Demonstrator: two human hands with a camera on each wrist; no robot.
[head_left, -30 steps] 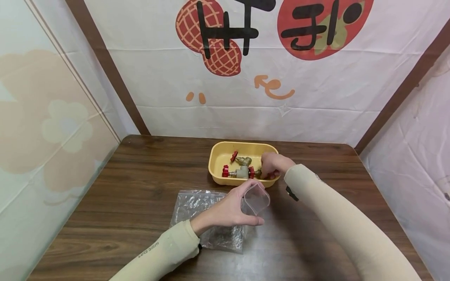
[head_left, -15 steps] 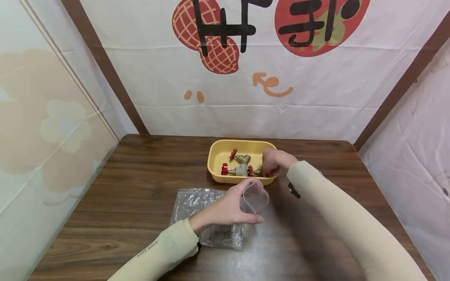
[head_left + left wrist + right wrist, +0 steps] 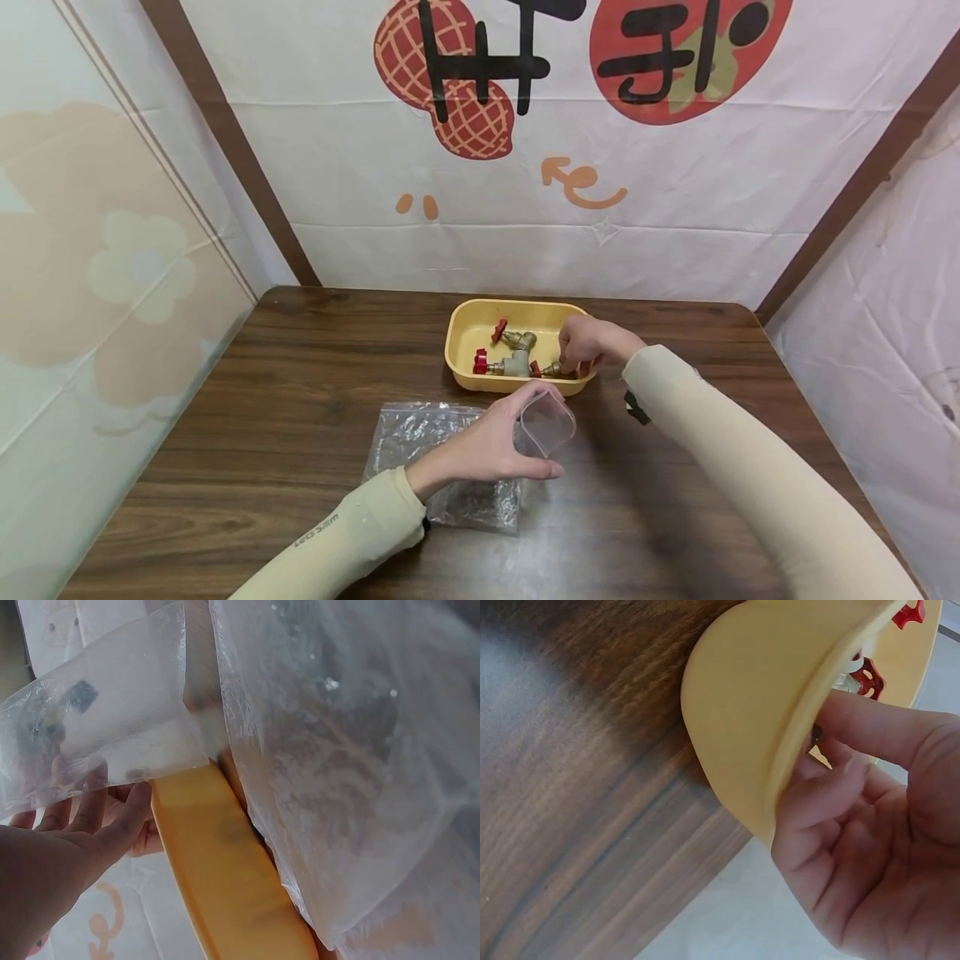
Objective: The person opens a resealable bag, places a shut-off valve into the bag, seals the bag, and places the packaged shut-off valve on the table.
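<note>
My left hand [image 3: 480, 446] holds a small clear plastic bag [image 3: 546, 423] with its mouth spread between thumb and fingers. In the left wrist view the fingers lie against the bag [image 3: 135, 712]. My right hand [image 3: 596, 342] reaches into the right end of a yellow tray [image 3: 480, 312] and pinches a red-handled brass valve [image 3: 553, 369]; the fingers hide much of it. Beside that valve lies a grey-bodied valve [image 3: 515, 363] with a red handle. A brass valve [image 3: 517, 339] with a red handle rests behind it in the tray.
Under the left hand and forearm a larger clear zip bag [image 3: 420, 429] lies flat on the brown wooden table [image 3: 300, 400]. A printed white cloth wall [image 3: 517, 250] stands behind the table's back edge, with cloth walls at both sides.
The valve at my right fingers has shifted, and its red handle now sits lower and more tilted. My right hand has moved slightly right. The left hand and its bag stay in place.
</note>
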